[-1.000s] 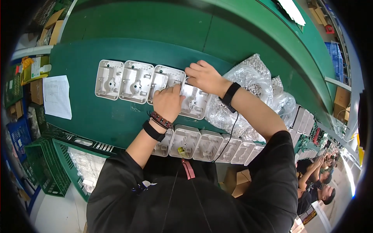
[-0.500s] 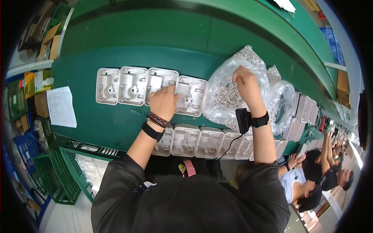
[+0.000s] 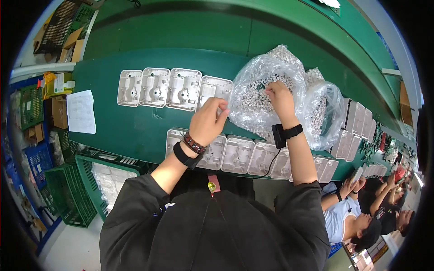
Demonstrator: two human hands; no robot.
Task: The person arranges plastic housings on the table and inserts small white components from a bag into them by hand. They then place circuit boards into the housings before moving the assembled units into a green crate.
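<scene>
A row of white plastic housings, open side up, lies on the green bench; the third housing (image 3: 183, 95) has a round boss with a dark centre. My left hand (image 3: 209, 121) is over the lower part of the row's right-end housing (image 3: 218, 86) and hides it. Its fingers are curled, with thumb and forefinger close together; whatever is between them is hidden. My right hand (image 3: 281, 97) pinches at the surface of small whitish parts (image 3: 255, 98) in a clear plastic bag (image 3: 244, 72). Its fingertips are too small to show what they hold.
Nearer me runs a second row of housings (image 3: 238, 153), partly under my forearms. Another bag (image 3: 334, 106) of parts and stacked housings (image 3: 355, 115) stand to the right, with co-workers beyond. A paper sheet (image 3: 81, 112) and green crates (image 3: 70, 194) are at left.
My left hand has drawn back from the third housing, towards the right-end one and nearer me. My right hand has come down to the small parts in the bag. The whole view has shifted slightly.
</scene>
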